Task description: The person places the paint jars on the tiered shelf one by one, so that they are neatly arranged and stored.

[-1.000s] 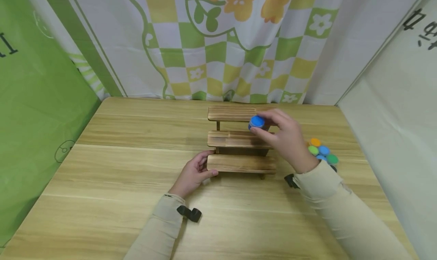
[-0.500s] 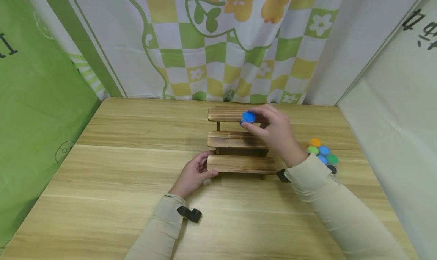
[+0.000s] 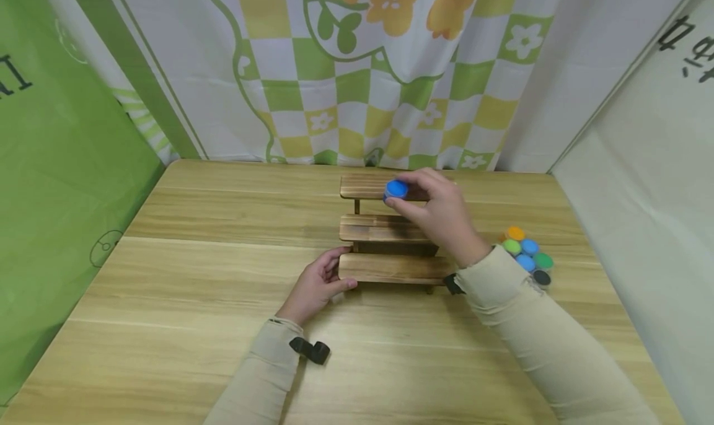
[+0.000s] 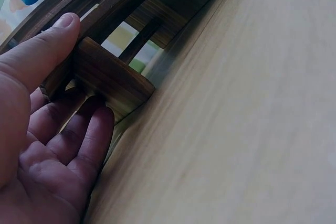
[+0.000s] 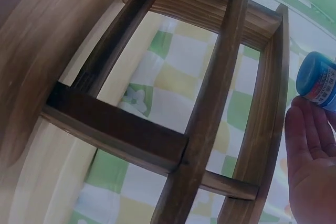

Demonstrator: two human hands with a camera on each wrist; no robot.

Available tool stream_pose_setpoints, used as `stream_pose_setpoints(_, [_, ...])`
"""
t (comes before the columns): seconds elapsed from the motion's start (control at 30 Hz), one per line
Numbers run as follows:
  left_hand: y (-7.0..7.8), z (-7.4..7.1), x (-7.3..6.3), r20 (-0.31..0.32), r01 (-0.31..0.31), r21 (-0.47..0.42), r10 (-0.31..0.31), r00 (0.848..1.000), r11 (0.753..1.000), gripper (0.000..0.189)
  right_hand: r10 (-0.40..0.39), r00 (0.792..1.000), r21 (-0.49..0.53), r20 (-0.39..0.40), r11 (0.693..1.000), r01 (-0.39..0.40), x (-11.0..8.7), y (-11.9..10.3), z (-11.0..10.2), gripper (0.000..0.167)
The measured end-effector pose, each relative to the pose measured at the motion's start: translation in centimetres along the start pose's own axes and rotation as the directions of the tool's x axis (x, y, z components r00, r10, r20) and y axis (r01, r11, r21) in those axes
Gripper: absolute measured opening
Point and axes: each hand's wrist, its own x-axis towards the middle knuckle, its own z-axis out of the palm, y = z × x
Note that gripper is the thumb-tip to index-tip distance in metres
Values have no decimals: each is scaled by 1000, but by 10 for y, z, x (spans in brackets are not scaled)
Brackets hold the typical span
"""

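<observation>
A three-tier wooden step rack (image 3: 393,267) stands on the table. My left hand (image 3: 313,287) grips the left end of its lowest step. In the left wrist view the thumb lies along the step's edge, while the fingers reach under it against the side panel (image 4: 113,77). Between thumb and fingers, my right hand (image 3: 443,217) pinches a small jar with a blue lid (image 3: 396,190), held over the top step. The right wrist view shows a printed label on that jar (image 5: 320,82), beyond the rack's dark frame (image 5: 215,87).
Several small jars with orange, green, blue and black lids (image 3: 525,262) cluster on the table right of the rack, close to the right sleeve (image 3: 510,289). A patterned curtain (image 3: 362,90) hangs behind the table (image 3: 223,289). Fabric walls flank both sides.
My right hand has carried the blue-lidded jar leftward and slightly back along the top step. More of the jar cluster shows now. The left hand and rack have stayed put.
</observation>
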Motion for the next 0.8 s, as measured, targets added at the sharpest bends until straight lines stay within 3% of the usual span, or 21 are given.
stream_pose_setpoints(0.8, [0, 0, 0, 3, 7, -1, -7, 1000, 1000, 68, 20, 998, 5, 57, 1000, -20, 13, -3, 13, 39])
